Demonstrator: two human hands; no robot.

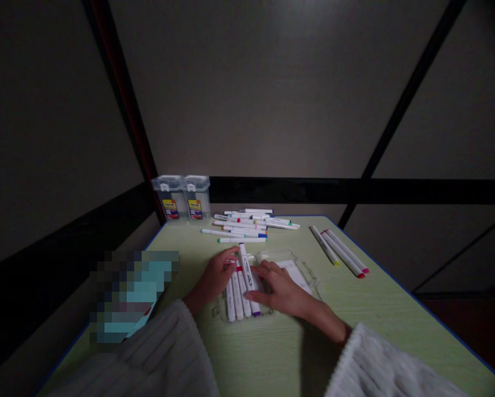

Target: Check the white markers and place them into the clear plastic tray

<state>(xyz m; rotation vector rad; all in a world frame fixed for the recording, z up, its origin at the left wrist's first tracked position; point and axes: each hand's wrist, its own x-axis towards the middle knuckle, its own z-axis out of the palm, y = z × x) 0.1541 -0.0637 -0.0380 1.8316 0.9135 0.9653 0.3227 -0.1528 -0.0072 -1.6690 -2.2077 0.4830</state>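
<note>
A white marker with purple ends (247,270) lies aslant over a row of white markers (235,298) in an opened clear plastic case (268,315). My left hand (215,275) is at its upper end, fingers curled in, index fingertip against the marker and thumb low over the caps of the row. From the right, my right hand (281,288) pinches the same marker, thumb near its lower part and the fingers bent above. One cap in the row is red; my fingers hide some of the others. A white paper insert (296,274) shows in the right half of the case.
Loose markers (242,240) with various cap colours are heaped behind the case. Several more markers (342,252) lie at the right edge. Two lidded clear boxes (197,199) stand at the back left corner. A blurred-out turquoise item (138,298) lies on the left of the table (256,364).
</note>
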